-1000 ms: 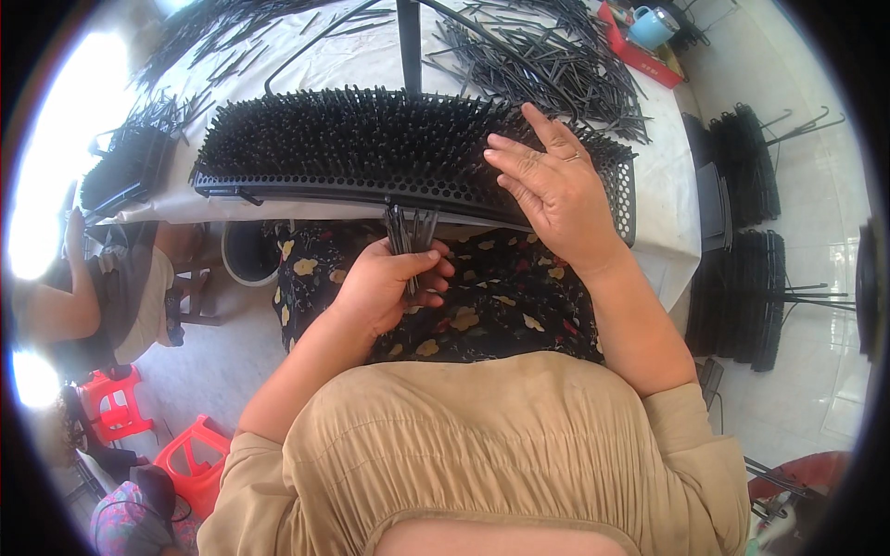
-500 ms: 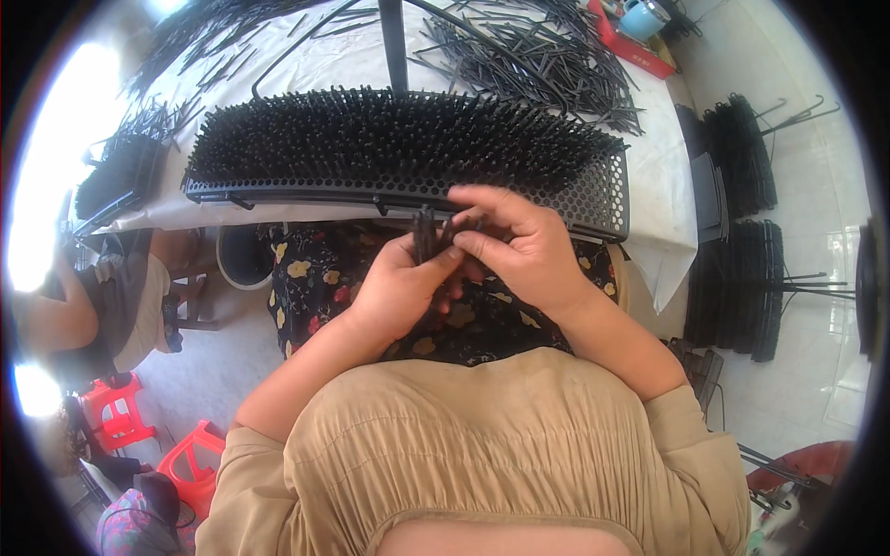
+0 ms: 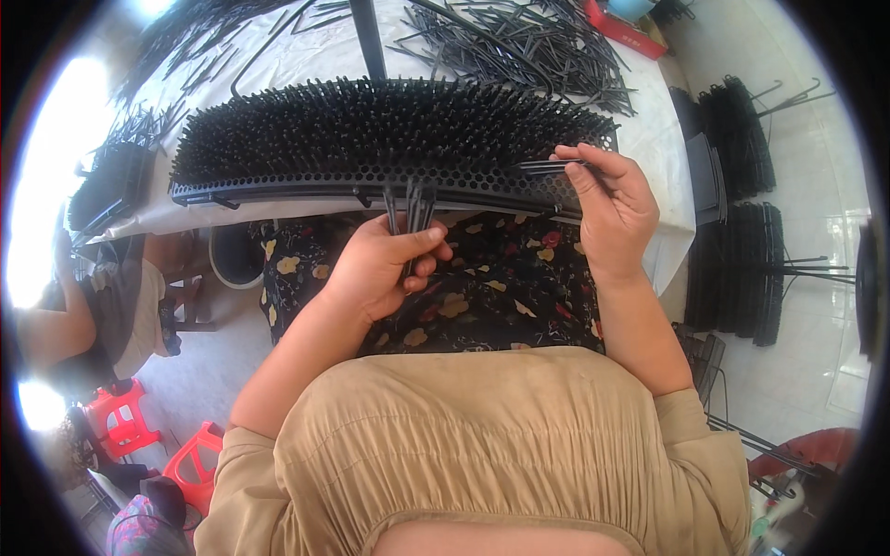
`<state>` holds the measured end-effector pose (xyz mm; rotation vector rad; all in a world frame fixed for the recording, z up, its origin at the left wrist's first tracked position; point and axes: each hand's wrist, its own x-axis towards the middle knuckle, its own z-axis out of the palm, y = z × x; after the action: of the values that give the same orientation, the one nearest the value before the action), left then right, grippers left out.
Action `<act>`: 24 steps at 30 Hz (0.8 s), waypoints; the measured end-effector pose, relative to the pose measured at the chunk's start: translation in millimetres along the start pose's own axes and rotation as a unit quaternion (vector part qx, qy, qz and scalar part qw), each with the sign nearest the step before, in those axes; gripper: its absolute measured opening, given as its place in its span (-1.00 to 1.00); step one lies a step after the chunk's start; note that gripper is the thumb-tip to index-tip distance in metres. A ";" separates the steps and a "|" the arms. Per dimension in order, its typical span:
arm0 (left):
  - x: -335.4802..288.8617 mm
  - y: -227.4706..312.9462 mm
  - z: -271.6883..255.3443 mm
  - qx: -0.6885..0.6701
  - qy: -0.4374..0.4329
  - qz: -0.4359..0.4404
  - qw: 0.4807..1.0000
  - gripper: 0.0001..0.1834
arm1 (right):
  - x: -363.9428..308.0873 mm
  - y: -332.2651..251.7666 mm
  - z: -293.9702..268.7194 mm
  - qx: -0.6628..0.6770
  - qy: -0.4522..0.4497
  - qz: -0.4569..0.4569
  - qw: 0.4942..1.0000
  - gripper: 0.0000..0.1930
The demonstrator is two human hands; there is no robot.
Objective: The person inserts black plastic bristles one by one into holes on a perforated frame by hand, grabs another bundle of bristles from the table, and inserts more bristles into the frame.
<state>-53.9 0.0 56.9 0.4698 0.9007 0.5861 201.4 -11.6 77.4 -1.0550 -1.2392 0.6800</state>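
My left hand [image 3: 375, 264] is closed around a bundle of thin black strips [image 3: 415, 208], their tips pointing up just in front of the table edge. To the right, my right hand [image 3: 616, 208] pinches a few black strips [image 3: 547, 168], held nearly level with their ends toward the bristled rows. Both hands are at a long black perforated panel [image 3: 445, 176]. Dense upright black strips [image 3: 371, 130] fill most of its holes. Bare holes show along the front edge and at the right end, partly covered by my right hand.
Loose black strips [image 3: 528, 56] lie heaped on the white-covered table [image 3: 663, 153], behind the panel. A red tray [image 3: 626, 32] sits at the far right corner. Black bristled panels [image 3: 746, 269] stand on the right floor. Left are a co-worker's arm [image 3: 56, 320], a bucket [image 3: 236, 255] and red stools [image 3: 120, 417].
My hands were together over my lap. The right has moved right and up to the panel's right end with a few strips; the left stays low with the bundle.
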 end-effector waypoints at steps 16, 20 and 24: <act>0.8 -14.4 -3.7 -0.097 -0.068 -0.016 0.993 -0.63 | 2.7 6.5 -12.1 -0.107 -0.106 -0.080 0.985 -0.86; -2.2 -11.7 2.2 -0.080 -0.045 -0.002 0.996 -0.64 | 10.9 5.1 2.9 -0.239 -0.163 -0.197 0.937 -0.79; -3.7 -12.2 -0.7 -0.029 -0.028 0.007 0.999 -0.65 | 20.0 -8.1 13.8 -0.318 -0.165 -0.241 0.902 -0.75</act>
<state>-52.9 -11.5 51.3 0.4377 0.8249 0.6079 191.7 6.4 92.9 -1.1055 -2.0169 0.0470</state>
